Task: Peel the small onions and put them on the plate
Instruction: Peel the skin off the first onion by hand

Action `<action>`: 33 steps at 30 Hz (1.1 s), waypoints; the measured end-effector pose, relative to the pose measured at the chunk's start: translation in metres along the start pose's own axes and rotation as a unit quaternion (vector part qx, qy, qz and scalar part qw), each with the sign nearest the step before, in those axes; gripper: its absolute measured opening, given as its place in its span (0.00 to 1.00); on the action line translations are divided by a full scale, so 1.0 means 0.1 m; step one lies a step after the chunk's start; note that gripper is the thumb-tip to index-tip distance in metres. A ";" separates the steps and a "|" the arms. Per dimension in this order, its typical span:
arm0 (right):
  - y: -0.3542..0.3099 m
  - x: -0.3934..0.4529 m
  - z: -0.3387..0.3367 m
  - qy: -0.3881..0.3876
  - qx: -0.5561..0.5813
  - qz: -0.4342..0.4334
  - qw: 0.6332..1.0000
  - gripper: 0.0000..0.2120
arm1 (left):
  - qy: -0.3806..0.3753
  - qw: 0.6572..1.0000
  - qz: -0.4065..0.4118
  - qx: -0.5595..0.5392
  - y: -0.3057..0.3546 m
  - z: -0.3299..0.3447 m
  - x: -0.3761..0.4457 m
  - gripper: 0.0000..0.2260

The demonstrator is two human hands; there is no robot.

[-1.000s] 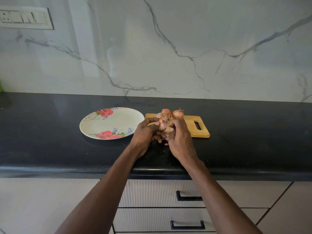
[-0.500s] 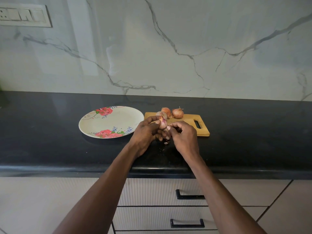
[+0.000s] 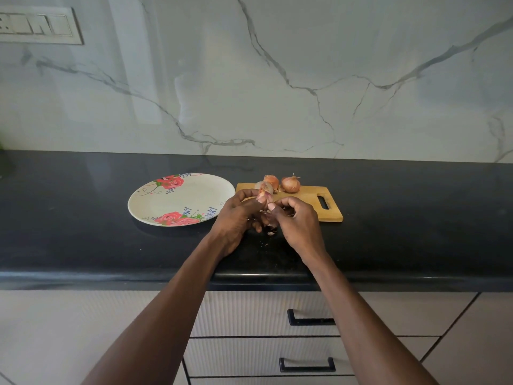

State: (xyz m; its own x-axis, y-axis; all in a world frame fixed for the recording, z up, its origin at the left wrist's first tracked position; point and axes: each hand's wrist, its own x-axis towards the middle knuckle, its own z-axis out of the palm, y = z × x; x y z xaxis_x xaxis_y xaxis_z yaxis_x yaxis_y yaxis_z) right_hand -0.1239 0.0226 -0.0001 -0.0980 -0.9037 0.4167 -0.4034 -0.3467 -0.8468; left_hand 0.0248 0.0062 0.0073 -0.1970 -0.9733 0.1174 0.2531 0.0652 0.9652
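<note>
Since a second ago the right hand (image 3: 299, 226) has drawn a little to the right, away from the onion, its fingers curled with thumb and forefinger pinched together; whether a strip of skin is caught between them is too small to tell. Meanwhile the left hand (image 3: 238, 215) keeps its fingertips closed round the partly peeled onion (image 3: 262, 196), pinkish and glossy where the papery skin is off, held above the counter's front half.

Nearest, pale ribbed drawer fronts (image 3: 249, 354) carry two black bar handles. Above them runs the black polished stone counter (image 3: 83, 245), its front edge rounded. Small purplish scraps of peel (image 3: 270, 232) lie on it just below the hands.

Further back, a round cream plate (image 3: 177, 201) with red roses and small blue sprigs printed near its rim sits left of the hands, with no onion on it. Right of it lies a rectangular wooden cutting board (image 3: 311, 200) with a slot handle at its right end. Three unpeeled onions (image 3: 291, 184), coppery and dry-skinned, sit close together along its far edge.

Behind is a white marble-look wall (image 3: 305, 79) with grey veins, and a switch panel (image 3: 36, 26) at upper left. No writing can be read.
</note>
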 end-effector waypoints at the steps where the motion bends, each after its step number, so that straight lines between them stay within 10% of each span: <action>1: 0.01 0.00 0.00 0.000 -0.004 -0.003 1.000 0.07 | -0.001 1.000 -0.001 0.005 0.00 0.00 0.00 0.19; 33: 0.02 -0.02 -0.09 -0.039 0.223 0.046 0.973 0.11 | -0.010 0.997 -0.026 -0.078 0.03 0.02 -0.06 0.13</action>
State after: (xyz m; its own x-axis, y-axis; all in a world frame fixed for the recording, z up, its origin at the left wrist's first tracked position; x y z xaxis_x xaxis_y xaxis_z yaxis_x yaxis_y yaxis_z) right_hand -0.1331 0.0256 0.0002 -0.0383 -0.9463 0.3211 0.0411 -0.3225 -0.9457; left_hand 0.0250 0.0128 0.0097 -0.2325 -0.9698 0.0738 0.3866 -0.0225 0.9220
